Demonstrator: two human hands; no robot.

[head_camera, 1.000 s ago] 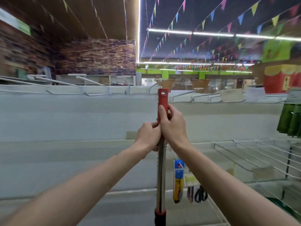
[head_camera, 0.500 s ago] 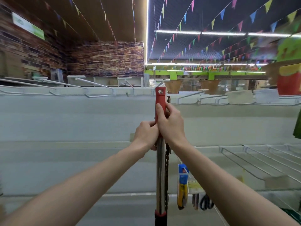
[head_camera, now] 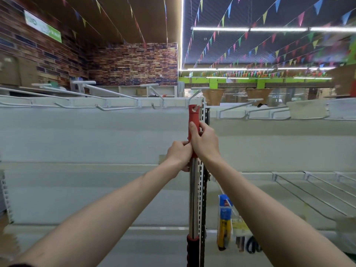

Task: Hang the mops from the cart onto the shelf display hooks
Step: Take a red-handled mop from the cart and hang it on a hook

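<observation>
Raised slightly, the red-capped steel mop handle point(head_camera: 193, 189) is gripped by both left hand point(head_camera: 179, 153) and right hand point(head_camera: 205, 142); its hanging hole nears the white wire hook point(head_camera: 195, 94).

Head-worn wide view, level, facing the shelf point(head_camera: 96, 135) closely

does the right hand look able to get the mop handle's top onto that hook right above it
Probably yes: the right hand grips the mop handle, whose top sits just under the hook, with nothing between them.

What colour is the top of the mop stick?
Red: the mop handle's grip shows best in the head view.
</observation>
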